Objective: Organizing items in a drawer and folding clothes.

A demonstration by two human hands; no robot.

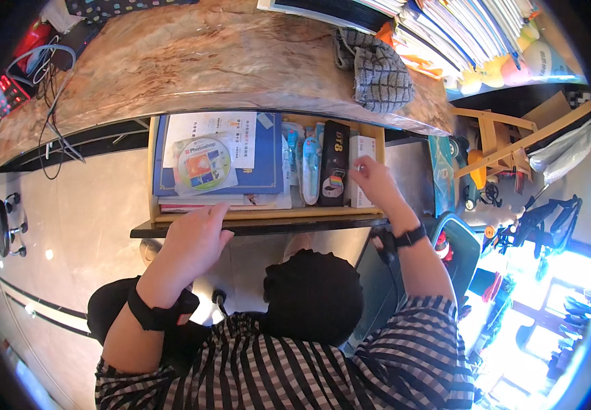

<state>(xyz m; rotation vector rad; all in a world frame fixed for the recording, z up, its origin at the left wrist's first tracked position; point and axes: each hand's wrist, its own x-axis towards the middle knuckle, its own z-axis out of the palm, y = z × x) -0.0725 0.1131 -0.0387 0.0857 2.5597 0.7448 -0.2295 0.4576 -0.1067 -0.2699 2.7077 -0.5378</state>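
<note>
My left hand (198, 236) hovers over the front edge of an open desk drawer (275, 223), near its left part, with nothing seen in it. At the drawer's right end, my right hand (377, 184) is over a narrow white box (362, 197), fingertips bent together; whether they pinch anything small cannot be told. Beside that box lies a black watch box (334, 154). Further left are a light-blue packaged item (310, 166), a blue folder (267, 179) with printed sheets (241, 138) on it, and a Photoshop disc (204, 164) in a clear sleeve.
A marbled desktop (213, 56) spans above the drawer, with a gray checked cloth (382, 72) on it. Stacked books and papers (459, 31) stand at the upper right, cables (52, 97) at the left. A dark green bin (472, 251) is beside my right forearm. A wheeled stool (2, 228) stands far left.
</note>
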